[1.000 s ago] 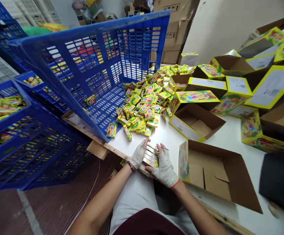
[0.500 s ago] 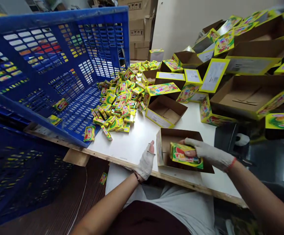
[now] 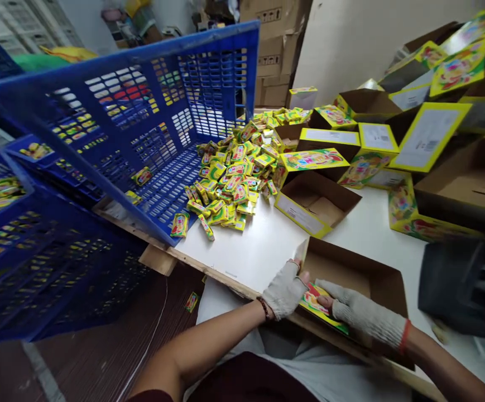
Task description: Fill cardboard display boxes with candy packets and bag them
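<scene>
Both hands wear white knit gloves. My left hand (image 3: 284, 289) grips the near left wall of an open brown carton (image 3: 353, 268) with a yellow printed outside, at the table's front edge. My right hand (image 3: 361, 314) lies inside the carton's near side, fingers stretched over a stack of yellow packets (image 3: 314, 298) pressed against the near wall. A loose pile of small yellow and green packets (image 3: 234, 178) spills from the tipped blue crate (image 3: 150, 128) onto the white table (image 3: 259, 245).
Several open yellow printed cartons (image 3: 315, 195) crowd the table's back and right. Blue crates (image 3: 24, 240) holding packets stack at the left. A dark object (image 3: 455, 285) sits at the right. One packet (image 3: 191, 301) lies on the floor. Brown boxes (image 3: 273, 50) stand behind.
The packet stack went from between both hands on the table into the carton with my right hand. My left hand moved from the table to the carton's left wall.
</scene>
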`<state>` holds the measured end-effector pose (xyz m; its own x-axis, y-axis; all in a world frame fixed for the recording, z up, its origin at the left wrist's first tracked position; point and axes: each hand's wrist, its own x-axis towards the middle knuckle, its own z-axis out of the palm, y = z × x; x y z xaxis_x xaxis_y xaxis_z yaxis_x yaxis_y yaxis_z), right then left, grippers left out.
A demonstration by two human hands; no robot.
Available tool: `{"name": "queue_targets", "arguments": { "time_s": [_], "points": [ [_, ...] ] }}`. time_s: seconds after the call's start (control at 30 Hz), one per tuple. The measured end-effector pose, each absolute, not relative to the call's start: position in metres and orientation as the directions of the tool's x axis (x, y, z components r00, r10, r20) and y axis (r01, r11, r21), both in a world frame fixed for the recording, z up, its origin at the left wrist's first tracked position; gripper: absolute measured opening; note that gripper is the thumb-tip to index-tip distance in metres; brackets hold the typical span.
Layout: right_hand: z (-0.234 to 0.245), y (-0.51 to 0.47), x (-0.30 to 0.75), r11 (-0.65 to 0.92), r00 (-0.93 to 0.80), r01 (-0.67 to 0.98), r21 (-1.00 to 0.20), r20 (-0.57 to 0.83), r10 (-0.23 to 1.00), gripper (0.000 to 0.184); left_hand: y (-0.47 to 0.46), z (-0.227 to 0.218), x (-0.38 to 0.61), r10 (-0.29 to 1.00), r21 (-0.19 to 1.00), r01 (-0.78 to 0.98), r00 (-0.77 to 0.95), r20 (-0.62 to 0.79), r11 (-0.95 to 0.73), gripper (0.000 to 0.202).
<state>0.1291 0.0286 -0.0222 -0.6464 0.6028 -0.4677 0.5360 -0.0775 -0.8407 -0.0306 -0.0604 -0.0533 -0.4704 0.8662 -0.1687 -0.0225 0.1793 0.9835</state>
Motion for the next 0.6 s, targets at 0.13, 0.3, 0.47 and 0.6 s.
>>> {"name": "queue_targets", "arguments": {
  "time_s": [0.13,0.3,0.47,0.6],
  "points": [
    [-0.04,0.041,0.137,-0.019,-0.586,0.627,-0.779,-0.487,0.648,0.054,-0.067,-0.042,-0.116,0.655,0.985,0.115,-0.756,0.002,0.129,0.043],
    [-0.016,0.042,0.132,0.072,-0.527,0.58,-0.811,-0.306,0.793,0.071,-0.092,-0.046,-0.226,0.354,0.976,-0.072,-0.924,-0.142,0.205,0.06],
    [0.028,0.008,0.077,0.144,-0.551,0.441,-0.886,-0.14,0.823,0.049,-0.12,-0.046,-0.232,0.428,0.943,-0.309,-0.84,-0.333,0.127,0.032],
    [0.016,-0.024,0.01,0.015,-0.665,0.346,-0.938,-0.234,0.71,0.064,-0.132,-0.035,-0.182,0.646,0.91,-0.408,-0.674,-0.358,0.078,0.029]
  ]
}}
